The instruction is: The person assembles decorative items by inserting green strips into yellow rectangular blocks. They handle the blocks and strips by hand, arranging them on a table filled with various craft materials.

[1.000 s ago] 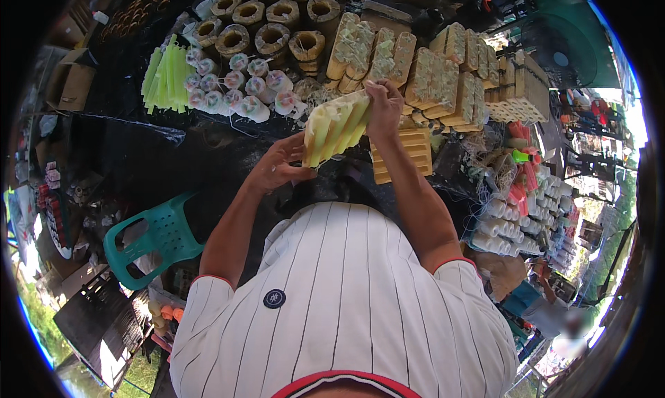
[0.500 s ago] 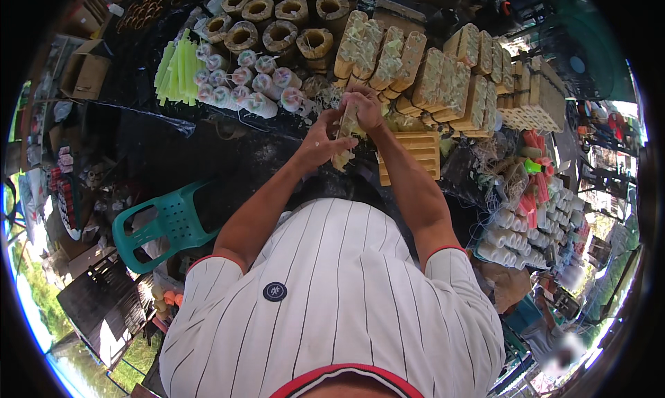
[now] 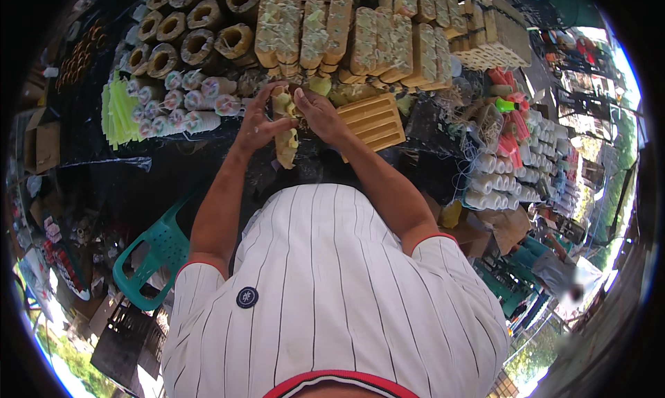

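My left hand is curled round a narrow tan block with ragged yellowish paper scraps on its face. Its thumb and fingers span the block, which stands nearly lengthwise in front of my chest. Against the block's right side is my right hand, thumb up at the upper edge and the other fingers bent, mostly hidden. What they pinch there, if anything, I cannot make out. Beyond my hands stand several upright tan blocks with similar scraps on top. To the right of my right hand lies a yellow ridged tray.
Left of the blocks are hollow tan cylinders, white rolls with coloured ends and pale green sticks. White spools lie to the right, beside pink bundles. A green plastic chair stands at left; another person is at lower right.
The view has swung right, so the table goods sit further left. My right hand has shifted from over the block's top to its right side; the left still grips it.
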Tool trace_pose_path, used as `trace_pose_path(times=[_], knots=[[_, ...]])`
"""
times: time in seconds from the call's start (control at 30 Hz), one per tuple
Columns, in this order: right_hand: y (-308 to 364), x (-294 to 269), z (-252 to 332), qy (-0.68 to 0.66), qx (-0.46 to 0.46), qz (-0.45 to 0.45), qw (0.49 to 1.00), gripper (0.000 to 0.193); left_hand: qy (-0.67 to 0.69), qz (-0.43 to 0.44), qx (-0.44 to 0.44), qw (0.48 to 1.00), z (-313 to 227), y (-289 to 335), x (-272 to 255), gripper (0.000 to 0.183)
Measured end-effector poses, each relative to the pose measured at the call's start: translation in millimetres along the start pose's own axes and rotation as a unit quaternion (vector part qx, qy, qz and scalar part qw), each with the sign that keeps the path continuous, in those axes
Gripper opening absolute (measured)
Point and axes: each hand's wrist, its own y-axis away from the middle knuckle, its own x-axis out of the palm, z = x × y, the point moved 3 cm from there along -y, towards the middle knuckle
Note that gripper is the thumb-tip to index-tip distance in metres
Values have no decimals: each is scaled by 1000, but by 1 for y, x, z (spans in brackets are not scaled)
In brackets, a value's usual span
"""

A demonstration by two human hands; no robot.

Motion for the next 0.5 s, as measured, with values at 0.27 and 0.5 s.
trace_pose_path(times=[0.27, 0.5], knots=[[129, -238, -77, 431, 273, -470, 720, 88, 323, 19, -49, 945, 64, -17, 9, 50], [133, -296, -78, 393, 349, -433, 733, 98, 272, -56, -56, 959, 63, -43, 12, 72]])
